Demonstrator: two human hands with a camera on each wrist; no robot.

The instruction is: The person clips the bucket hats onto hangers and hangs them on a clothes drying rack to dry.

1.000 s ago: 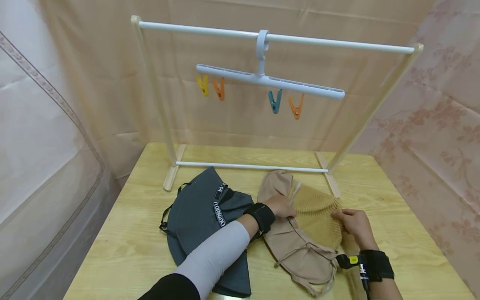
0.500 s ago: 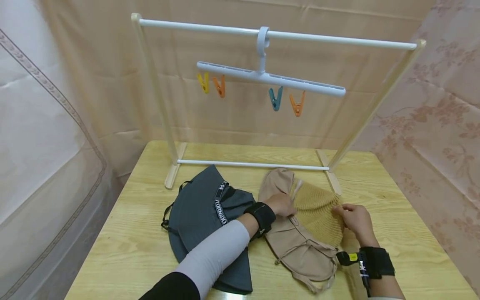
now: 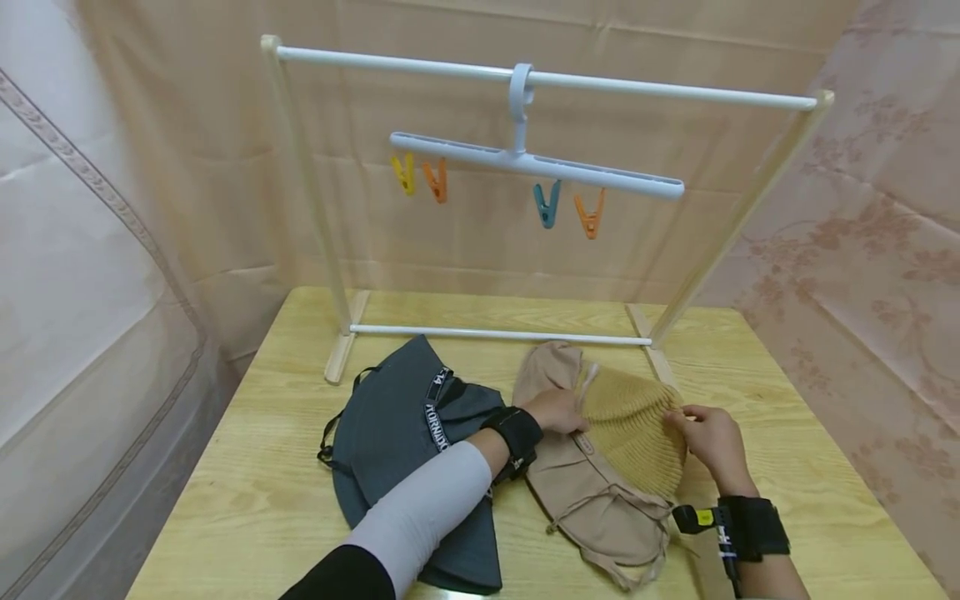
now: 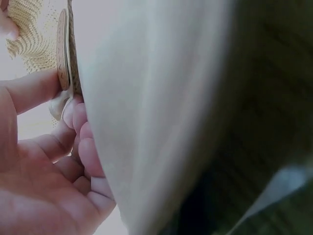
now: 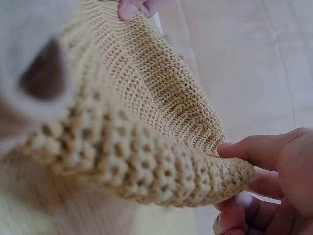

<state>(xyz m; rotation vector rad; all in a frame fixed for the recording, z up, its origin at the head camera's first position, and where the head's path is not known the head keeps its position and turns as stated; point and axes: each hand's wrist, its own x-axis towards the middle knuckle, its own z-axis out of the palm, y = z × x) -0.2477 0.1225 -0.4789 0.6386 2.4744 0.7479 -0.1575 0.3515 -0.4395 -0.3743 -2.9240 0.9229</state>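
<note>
Knit (image 3: 633, 429) of loose, chunky loops spans the gap between my two hands, forming part of a tan hat (image 3: 555, 475) that lies on the table (image 3: 802, 517) at my grip. My left hand (image 3: 557, 410) pinches the hat near the seam where cloth meets knit, thumb right beside a small label tab (image 4: 62, 49); how much cloth is bunched behind those fingers, I cannot tell. My right hand (image 3: 708, 446) has the opposite rim of the knit nipped between thumb and curled fingers, with little gap beyond the thickness of the yarn. Between the two pinches the knit bows into a soft hollow.

I judge the whole hat light and limp. The yarn should stretch or snag sooner than slip, so I would hold it by the thick rim, never by single loops. The smooth cloth, spreading from my left hand back toward me, looks likely to slide and fold; the seam seems its firmest hold. A dark grey hat (image 3: 390, 433) lies under my left sleeve (image 3: 442, 500). Beyond and above both hands, a pale hanger (image 3: 600, 176) with four pegs (image 3: 546, 208) hangs from a rail (image 3: 390, 62).
</note>
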